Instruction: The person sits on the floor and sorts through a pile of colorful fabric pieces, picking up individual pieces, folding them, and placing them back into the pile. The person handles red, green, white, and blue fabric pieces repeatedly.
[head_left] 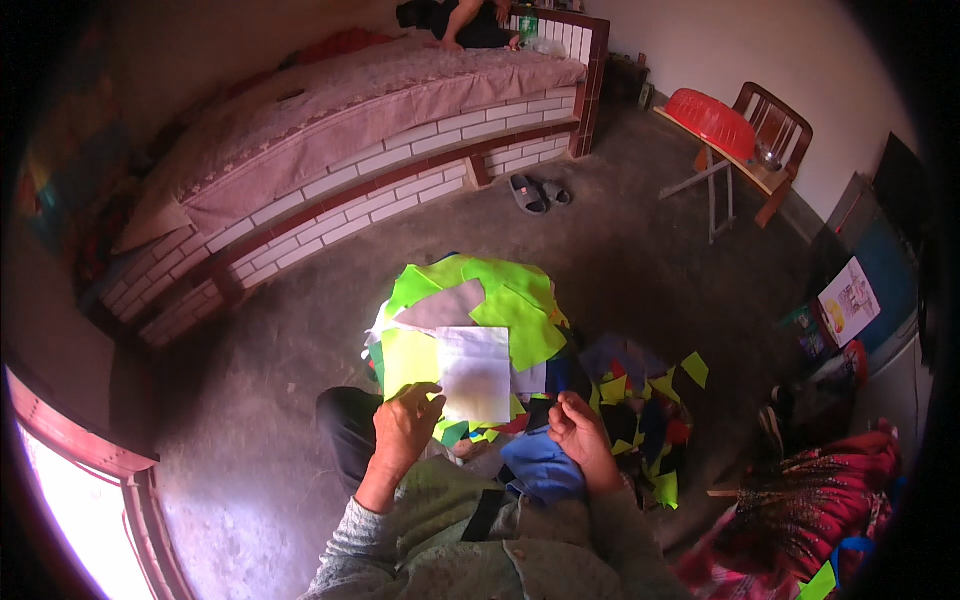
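Note:
A pale square cloth piece [474, 372] lies on top of a heap of neon yellow-green fabric scraps [520, 290] in front of me. At its lower left corner is my left hand [404, 428], fingers bent and drawn together by the cloth's edge; whether they pinch the cloth is unclear. My right hand [582, 436] is closed in a pinch to the right of the square, apart from it. Anything between its fingers is too small to make out. Below the right hand, a blue cloth piece [543, 468] rests on my lap, near a dark strip [484, 515].
More mixed scraps [640, 410] lie on the floor to the right. Beyond are grey slippers [540, 193], a brick-sided bed [400, 120] with a person sitting on it, and a small table [735, 165] carrying a red basin [708, 122]. Red patterned fabric [820, 495] is at lower right.

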